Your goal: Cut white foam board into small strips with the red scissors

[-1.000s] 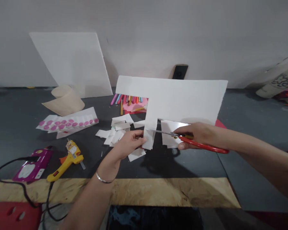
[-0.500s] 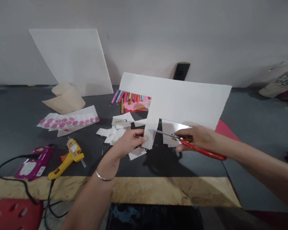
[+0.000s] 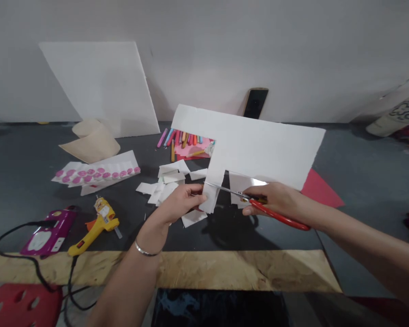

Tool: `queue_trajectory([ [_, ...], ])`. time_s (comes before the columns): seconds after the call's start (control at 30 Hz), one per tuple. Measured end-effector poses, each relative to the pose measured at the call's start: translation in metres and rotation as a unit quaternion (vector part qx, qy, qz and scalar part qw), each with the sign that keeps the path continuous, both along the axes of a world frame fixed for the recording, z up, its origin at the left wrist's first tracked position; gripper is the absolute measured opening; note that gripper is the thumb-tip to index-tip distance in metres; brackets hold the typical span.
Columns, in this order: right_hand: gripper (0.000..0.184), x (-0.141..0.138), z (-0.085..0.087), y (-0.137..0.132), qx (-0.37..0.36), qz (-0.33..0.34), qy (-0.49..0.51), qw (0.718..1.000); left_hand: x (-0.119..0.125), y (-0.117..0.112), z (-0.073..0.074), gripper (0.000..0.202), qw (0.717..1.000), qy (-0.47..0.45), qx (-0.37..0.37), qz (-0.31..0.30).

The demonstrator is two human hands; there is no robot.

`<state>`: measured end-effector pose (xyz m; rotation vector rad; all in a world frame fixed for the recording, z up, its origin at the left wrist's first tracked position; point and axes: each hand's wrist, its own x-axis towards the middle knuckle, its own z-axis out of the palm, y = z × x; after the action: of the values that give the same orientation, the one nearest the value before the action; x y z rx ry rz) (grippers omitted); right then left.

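Observation:
My left hand [image 3: 184, 201] pinches the lower end of a narrow strip that hangs from a large white sheet of paper [image 3: 259, 143]. In my right hand [image 3: 272, 198] is a pair of scissors with red handles [image 3: 281, 216]. Their blades lie across the strip just above my left fingertips, reaching its left edge. Part of the scissors' grip is hidden by my fingers. Cut white paper pieces [image 3: 167, 184] lie in a loose pile beside my left hand. Behind the scissors, another white piece [image 3: 236, 184] rests on the dark table.
Left of the hands are a yellow glue gun [image 3: 100, 222], a purple corded box [image 3: 49, 231], a pink-dotted paper strip [image 3: 97, 172] and a curled beige sheet [image 3: 95, 143]. Behind stand a white board [image 3: 102, 86] and a phone [image 3: 255, 102]. Coloured markers [image 3: 187, 137] lie near red paper [image 3: 322, 188].
The scissors and my right hand have moved left, so the blades now reach across the strip to its left edge. The sheet's right end has dipped slightly. My left hand keeps its hold.

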<state>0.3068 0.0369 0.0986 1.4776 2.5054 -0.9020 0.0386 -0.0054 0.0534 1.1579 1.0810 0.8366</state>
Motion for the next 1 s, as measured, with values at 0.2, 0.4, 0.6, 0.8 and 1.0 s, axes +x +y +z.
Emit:
queue_trajectory([
  [0.2, 0.045, 0.003, -0.018, 0.004, 0.014, -0.035, 0.080, 0.996, -0.004, 0.003, -0.003, 0.027, 0.997, -0.061, -0.048, -0.008],
  [0.4, 0.033, 0.003, -0.020, -0.011, -0.006, -0.024, 0.223, 0.975, -0.006, 0.009, -0.009, 0.031, 0.975, -0.167, -0.065, 0.130],
  [0.6, 0.053, -0.023, -0.024, -0.039, 0.060, -0.063, 0.181, 0.980, 0.002, 0.008, -0.004, 0.035, 0.936, -0.249, -0.024, 0.247],
  [0.8, 0.049, -0.043, -0.035, -0.041, 0.085, -0.091, 0.168, 0.978, 0.008, 0.006, -0.002, 0.036, 0.931, -0.232, -0.009, 0.280],
  [1.0, 0.053, -0.051, -0.037, -0.041, 0.084, -0.091, 0.171, 0.977, 0.008, 0.007, -0.005, 0.032, 0.932, -0.221, 0.009, 0.286],
])
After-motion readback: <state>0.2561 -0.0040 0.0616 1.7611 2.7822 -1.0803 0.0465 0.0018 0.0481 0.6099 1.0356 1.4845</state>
